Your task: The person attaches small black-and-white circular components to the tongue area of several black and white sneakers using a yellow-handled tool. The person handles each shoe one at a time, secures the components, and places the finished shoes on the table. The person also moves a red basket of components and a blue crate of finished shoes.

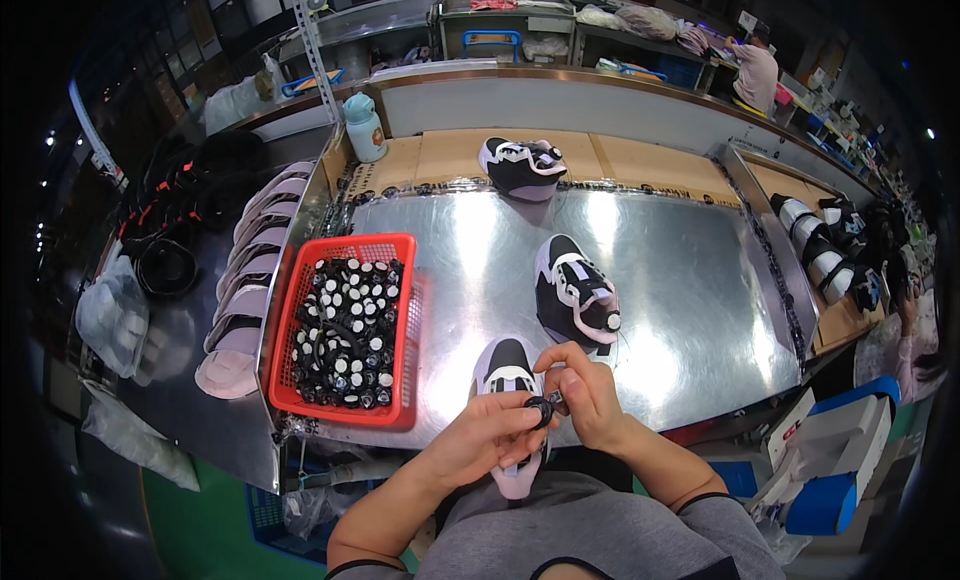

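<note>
My left hand (pixel 499 434) holds a small round black part (pixel 538 413), which looks like a lacing dial. Close beside it, my right hand (pixel 585 396) pinches a small dark piece (pixel 555 398) at the dial's edge. Beneath both hands lies a black, white and lilac shoe upper (pixel 510 359), partly hidden by them. A second shoe upper (pixel 576 291), with a white round dial at its collar, rests farther up the metal table (pixel 690 302). At the table's back stands a third upper (pixel 523 167).
A red plastic basket (pixel 409 310) of black and white dials sits at the left. Past the metal divider (pixel 281 302) is a row of lilac uppers (pixel 251 295). A light-blue bottle (pixel 364 128) stands back left. More uppers (pixel 825 257) lie right; a person (pixel 754 70) works far off.
</note>
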`<control>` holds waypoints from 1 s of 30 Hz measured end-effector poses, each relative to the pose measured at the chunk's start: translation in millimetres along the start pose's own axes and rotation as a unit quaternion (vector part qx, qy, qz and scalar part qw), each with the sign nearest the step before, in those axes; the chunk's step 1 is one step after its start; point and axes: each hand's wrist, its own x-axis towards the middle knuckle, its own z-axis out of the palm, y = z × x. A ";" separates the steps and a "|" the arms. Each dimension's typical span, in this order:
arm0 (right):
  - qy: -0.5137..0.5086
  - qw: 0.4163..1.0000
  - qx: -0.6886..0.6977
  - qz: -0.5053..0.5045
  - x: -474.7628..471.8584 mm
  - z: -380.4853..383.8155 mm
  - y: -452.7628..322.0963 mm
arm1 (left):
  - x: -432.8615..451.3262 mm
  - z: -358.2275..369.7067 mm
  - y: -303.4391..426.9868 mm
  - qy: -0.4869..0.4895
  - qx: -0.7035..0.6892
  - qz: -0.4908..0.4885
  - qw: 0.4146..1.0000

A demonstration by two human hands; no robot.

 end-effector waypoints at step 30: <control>-0.004 0.999 0.033 0.033 -5.3 -2.9 -5.7 | -0.2 0.5 -3.3 0.017 0.006 0.034 0.999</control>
